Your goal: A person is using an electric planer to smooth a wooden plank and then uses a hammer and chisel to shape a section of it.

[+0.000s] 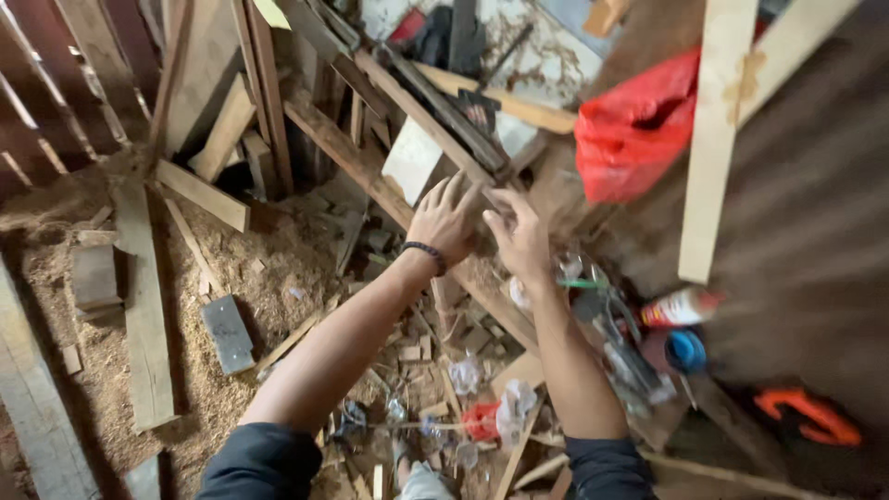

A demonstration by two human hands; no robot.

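At the bottom edge, two dark sleeves are seen, both forearms stretched forward over a littered workshop floor. Crumpled clear plastic wrappers and a small red scrap are scattered between the arms, mixed with wood offcuts. Sawdust is spread across the floor on the left, where a grey block and a long flat plank are lying.

Further out, the left hand is held palm down with fingers spread wide and a dark beaded bracelet on the wrist. Nothing is gripped by it; the fingertips are resting on or just above a long diagonal wooden batten. Contact cannot be confirmed because of motion blur. The right hand is placed just beside it, loosely open, fingers partly curled toward the same batten, nothing seen clamped in it.

Right of the right arm, a white bottle with a red label, a blue round cap and an orange-handled tool are lying near each other. Beyond the hands, a red plastic bag is hung up, and a pale upright board is seen close to the camera, blurred. At the far end, stacked timber lengths are leaned together.
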